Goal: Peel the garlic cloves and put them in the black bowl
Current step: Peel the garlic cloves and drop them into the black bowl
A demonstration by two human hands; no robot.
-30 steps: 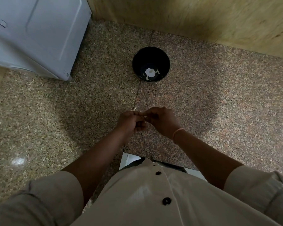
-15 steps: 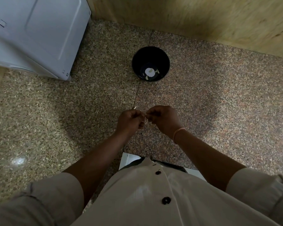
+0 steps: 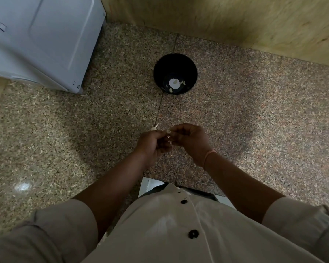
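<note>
Pinching one garlic clove (image 3: 168, 132) between curled left hand (image 3: 153, 143) and right hand (image 3: 190, 141), above the tabletop (image 3: 254, 120). Farther back, black bowl (image 3: 160, 62) holding peeled cloves (image 3: 174, 83).

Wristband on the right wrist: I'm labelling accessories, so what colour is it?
The wristband is plain pale salmon pink, seen best in the head view.

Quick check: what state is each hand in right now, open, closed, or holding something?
Left hand: fingers curled round a garlic clove, its tip poking out.
Right hand: fingertips pinching garlic skin between the two hands, probably peeling.
</note>
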